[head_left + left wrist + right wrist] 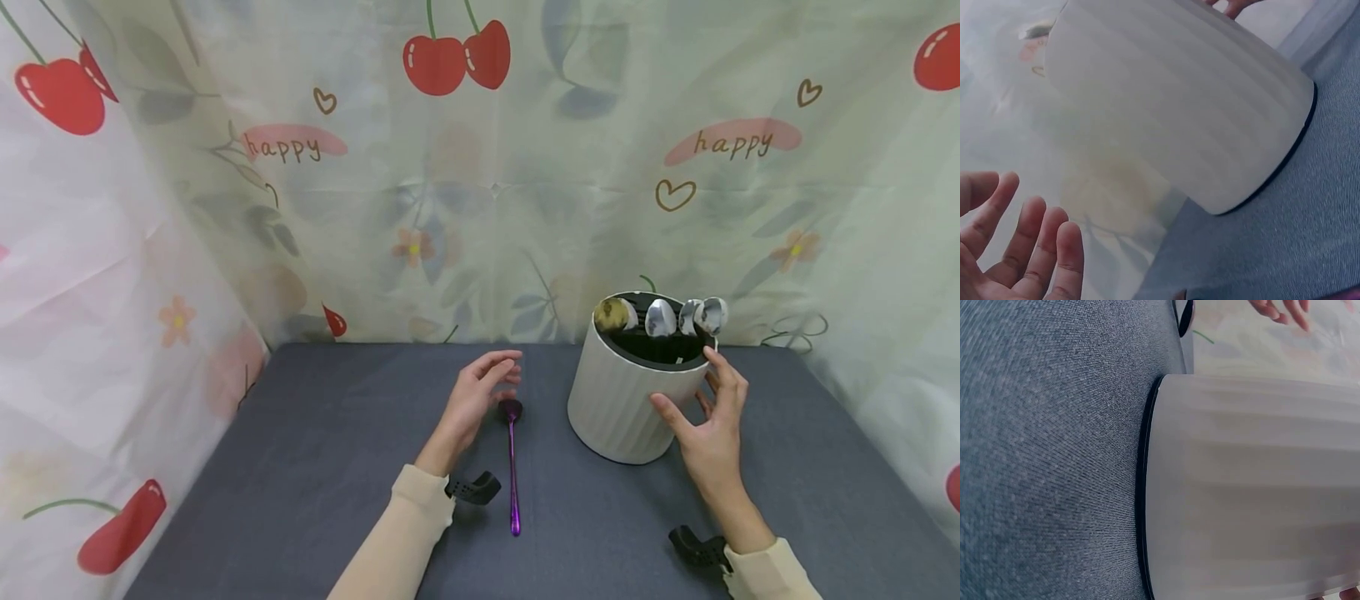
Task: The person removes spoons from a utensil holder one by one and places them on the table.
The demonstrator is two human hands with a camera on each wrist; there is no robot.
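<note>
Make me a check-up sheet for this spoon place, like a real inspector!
Surface: dark blue-grey table, cloth-like.
Job's things: purple spoon lying on the table; pale ribbed holder with several spoons inside, heads up.
Clutter: nothing seen.
Hands: left hand above the purple spoon's head, holding nothing; right hand grips the holder's side.
Cables: nothing seen.
Surroundings: curtain-like sheets with cherries, hearts and "happy".

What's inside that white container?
Several spoons show at the top of the container, bowls up; one looks golden, the others silvery. Their lower ends and the container's bottom can't be seen, covered by its wall and dark interior.
</note>
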